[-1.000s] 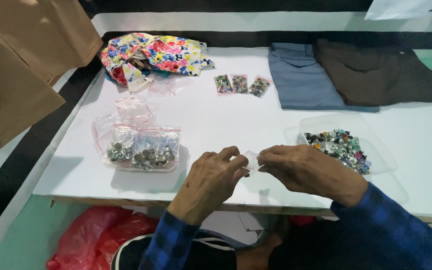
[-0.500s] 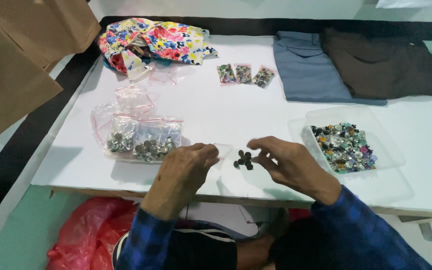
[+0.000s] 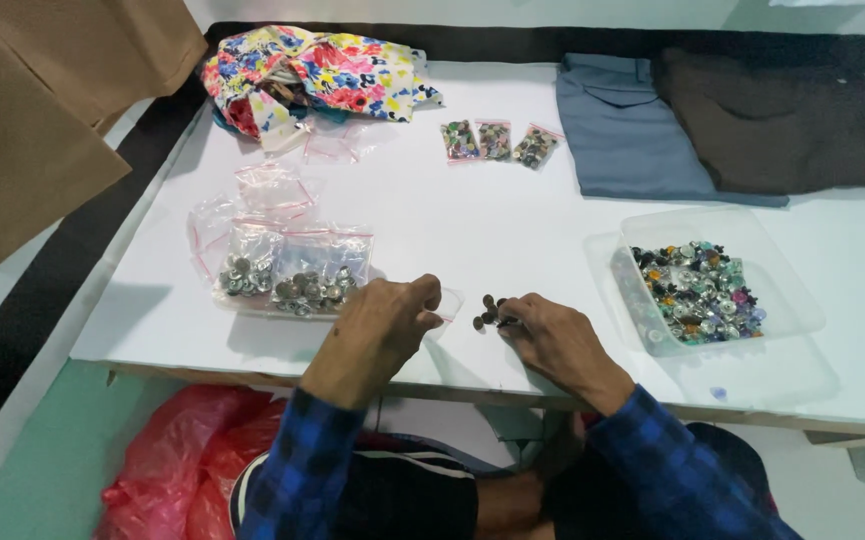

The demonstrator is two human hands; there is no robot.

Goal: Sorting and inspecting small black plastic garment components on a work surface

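Far left, brown cloth [image 3: 42, 110] hangs over the edge of the white bench [image 3: 492, 230]. A floral cloth [image 3: 317, 75] lies at the back. Nearer the front, clear bags [image 3: 292, 275] of metal buttons lie together, with empty bags just behind them.

The left hand [image 3: 377, 330] rests knuckles up at the front edge of the bench, forearm in a blue checked sleeve. Its fingers are pinched narrow on a small clear bag [image 3: 445, 303], held at thumb and forefinger; the bag's far end lies on the bench.

Just right of that bag, a small cluster of dark buttons [image 3: 487, 312] lies on the bench, between the two hands. The right hand [image 3: 552, 340] lies palm down, fingers curled close and touching the cluster's right side; whether they grip a button cannot be told, being too small.

Behind, three filled packets [image 3: 497, 142] lie in a row. Right of them lie folded blue trousers [image 3: 642, 130] and a dark garment [image 3: 782, 120]. A clear tray [image 3: 782, 300] of mixed buttons stands near the right hand.
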